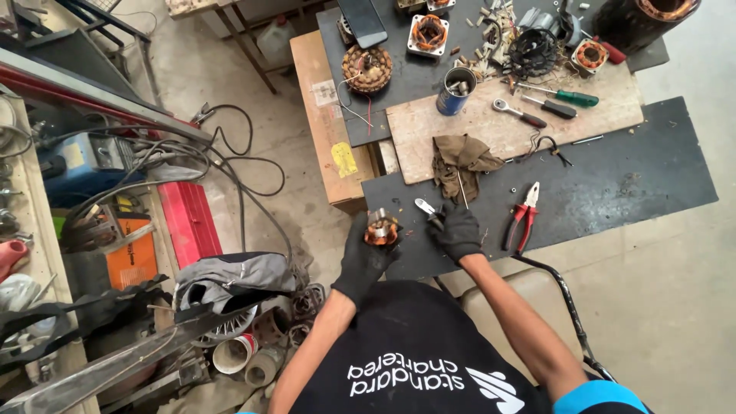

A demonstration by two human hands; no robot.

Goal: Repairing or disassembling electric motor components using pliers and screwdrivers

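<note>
My left hand (362, 257), in a black glove, holds a small motor stator with copper windings (381, 228) at the near edge of the dark bench mat (613, 184). Wearing the same kind of glove, my right hand (457, 230) grips a metal tool (426, 208) whose silvery tip points toward the stator. The two hands are close together, a few centimetres apart. A brown rag (460, 162) lies just beyond my right hand.
Red-handled pliers (523, 218) lie right of my right hand. Farther back are a ratchet (518, 112), a green screwdriver (571, 96), a blue can (456, 90), other stators (367, 69) and loose parts. Cables, boxes and machines crowd the floor at left.
</note>
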